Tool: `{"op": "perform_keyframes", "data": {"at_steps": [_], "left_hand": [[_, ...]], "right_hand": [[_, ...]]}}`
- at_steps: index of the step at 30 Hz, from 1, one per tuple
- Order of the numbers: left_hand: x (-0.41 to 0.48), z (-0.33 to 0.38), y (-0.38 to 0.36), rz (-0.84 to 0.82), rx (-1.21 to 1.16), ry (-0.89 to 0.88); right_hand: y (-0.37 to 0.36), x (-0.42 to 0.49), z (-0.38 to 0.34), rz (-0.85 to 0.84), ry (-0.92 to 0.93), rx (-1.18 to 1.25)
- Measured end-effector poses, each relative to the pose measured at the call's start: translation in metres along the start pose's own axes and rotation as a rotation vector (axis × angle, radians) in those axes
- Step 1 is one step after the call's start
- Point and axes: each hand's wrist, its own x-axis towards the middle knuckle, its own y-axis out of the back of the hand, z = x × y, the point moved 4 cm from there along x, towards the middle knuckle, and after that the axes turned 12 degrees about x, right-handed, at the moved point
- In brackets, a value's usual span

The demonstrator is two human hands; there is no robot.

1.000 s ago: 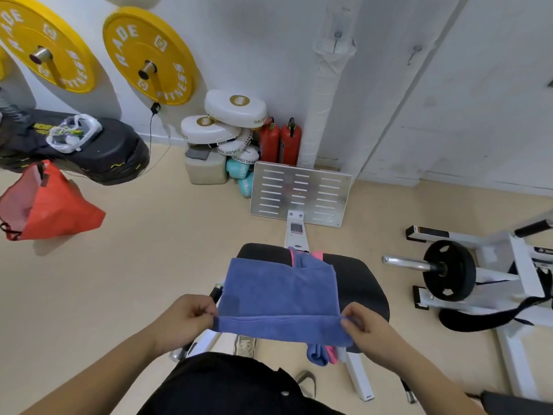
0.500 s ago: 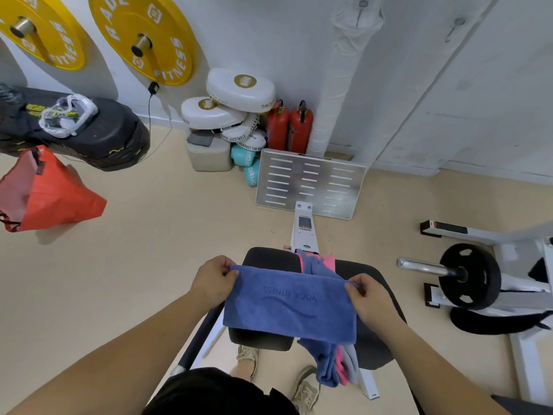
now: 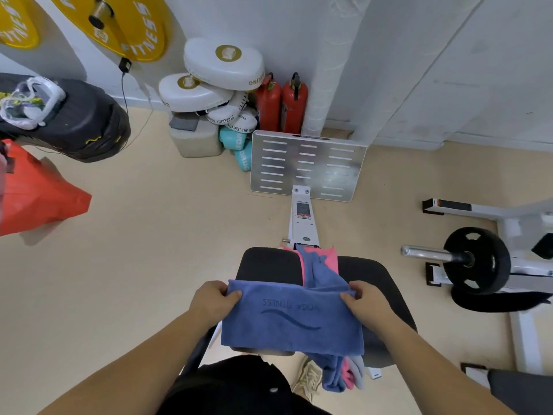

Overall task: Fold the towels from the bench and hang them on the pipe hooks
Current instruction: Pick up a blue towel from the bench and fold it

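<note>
Pinching blue towel corners in fingers of left hand and right hand; align edges, fold squarely over counter

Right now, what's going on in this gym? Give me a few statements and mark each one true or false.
1. The left hand and right hand pinch the upper corners of a blue towel. True.
2. No other towels are on the bench. False: pink and blue towels lie across the bench.
3. Two red fire extinguishers stand by the wall. True.
4. The weight plates on the wall are green. False: the weight plates are yellow.
</note>
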Motion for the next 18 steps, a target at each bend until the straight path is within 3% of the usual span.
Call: {"op": "perform_keyframes", "data": {"at_steps": [7,18], "left_hand": [[-0.013,0.016,0.005,0.136,0.015,-0.059],[-0.062,-0.012,0.024,0.235,-0.285,-0.194]], "right_hand": [[0.008,-0.025,-0.016,0.125,0.113,-0.006],[0.006,-0.085,-0.022,0.073,0.15,0.463]]}}
